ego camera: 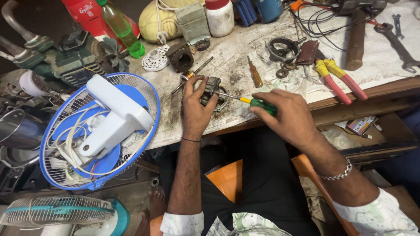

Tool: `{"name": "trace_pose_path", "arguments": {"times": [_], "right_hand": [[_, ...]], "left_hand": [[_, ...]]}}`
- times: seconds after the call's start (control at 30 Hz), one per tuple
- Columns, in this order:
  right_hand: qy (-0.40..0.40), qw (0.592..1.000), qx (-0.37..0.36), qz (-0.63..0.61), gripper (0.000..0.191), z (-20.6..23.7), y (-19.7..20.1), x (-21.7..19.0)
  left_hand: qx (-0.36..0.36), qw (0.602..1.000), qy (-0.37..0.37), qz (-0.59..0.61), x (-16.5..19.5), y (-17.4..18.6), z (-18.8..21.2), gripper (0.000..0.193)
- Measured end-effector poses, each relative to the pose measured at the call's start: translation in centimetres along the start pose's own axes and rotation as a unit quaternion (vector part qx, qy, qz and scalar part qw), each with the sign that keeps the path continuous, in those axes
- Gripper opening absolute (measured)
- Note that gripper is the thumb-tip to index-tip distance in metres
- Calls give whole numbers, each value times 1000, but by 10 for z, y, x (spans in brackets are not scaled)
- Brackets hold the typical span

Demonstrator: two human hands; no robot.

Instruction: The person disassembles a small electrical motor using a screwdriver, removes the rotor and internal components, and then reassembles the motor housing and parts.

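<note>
Now | left hand (195,109) clasps small grey metal fan motor (213,91) | right hand (286,114) grips green-handled screwdriver (256,103), tip at motor | motor stripped from blue-rimmed wire fan guard (148,126) lying left of it; screws unfinished, by my judgement

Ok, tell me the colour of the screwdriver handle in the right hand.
Green with a yellow collar near the shaft: the screwdriver in the right hand, seen in the head view.

Bench tally

Two screwdrivers (256,104) (254,73), two fan guards (98,131) (57,210), one pair of pliers (339,78), two wrenches (400,43) (397,24) (one small), one green bottle (122,28), two hands (197,107) (286,114).
</note>
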State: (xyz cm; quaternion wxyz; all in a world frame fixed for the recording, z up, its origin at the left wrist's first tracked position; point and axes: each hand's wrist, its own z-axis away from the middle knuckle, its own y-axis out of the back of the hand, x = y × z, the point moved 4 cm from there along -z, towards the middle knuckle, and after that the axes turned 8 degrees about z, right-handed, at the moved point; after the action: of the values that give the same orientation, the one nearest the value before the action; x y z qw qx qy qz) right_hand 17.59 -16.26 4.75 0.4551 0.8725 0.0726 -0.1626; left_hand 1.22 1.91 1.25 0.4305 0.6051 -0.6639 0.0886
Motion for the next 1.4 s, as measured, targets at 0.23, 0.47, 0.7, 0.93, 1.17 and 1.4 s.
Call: {"name": "trace_pose_path", "arguments": {"times": [0.23,0.47,0.7,0.93,1.17,1.4], "right_hand": [[-32,998,-9,-47,34,3,2,-2],[-102,993,-47,-30,39,3,1,-2],[-32,998,-17,-53,35,3,5,-7],[-71,996,-40,-33,31,4,8,-11],[-44,998,-19,-38,33,3,13,-15],[-47,997,-49,-24,27,5,7,-9]], "left_hand": [[1,1000,-1,9,3,3,0,48],[-4,1000,0,8,5,2,0,48],[-11,999,23,20,5,1,-1,50],[-15,1000,5,11,6,2,0,48],[-12,1000,-12,21,7,3,-1,48],[-17,999,-27,20,9,2,-1,50]]}}
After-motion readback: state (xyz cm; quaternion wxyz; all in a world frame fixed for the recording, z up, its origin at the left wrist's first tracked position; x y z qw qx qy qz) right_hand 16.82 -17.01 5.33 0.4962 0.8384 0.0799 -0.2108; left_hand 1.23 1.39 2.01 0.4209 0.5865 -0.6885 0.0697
